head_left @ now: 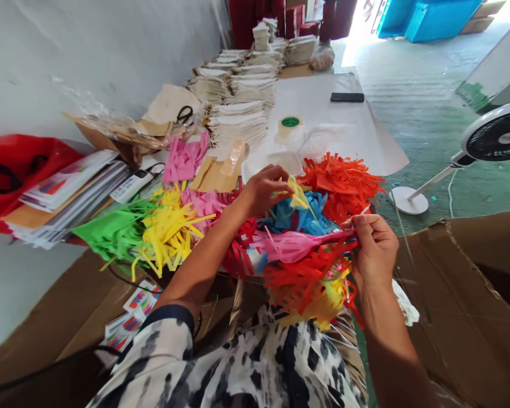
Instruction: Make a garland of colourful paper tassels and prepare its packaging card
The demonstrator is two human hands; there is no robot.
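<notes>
My left hand (267, 190) reaches over the pile, its fingers curled around yellow fringed strips (298, 196). In my right hand (376, 243), thumb and fingers pinch the narrow twisted end of a pink tassel (287, 245); its loose strips spread leftward. Below it hang red fringe strips (295, 280) and yellow fringe (329, 300) over my lap; whether my right hand holds these too is hidden. A blue fringe bundle (310, 215) lies between my hands, with an orange-red bundle (342, 184) behind it.
Green fringe (114, 232), yellow fringe (168, 229) and pink strips (186, 157) lie leftward. Stacked white bundles (238, 122), black scissors (184, 115), a tape roll (289, 124) and a dark phone-like object (347, 97) are farther back. A white fan (412, 199) stands right, beside cardboard (463, 306).
</notes>
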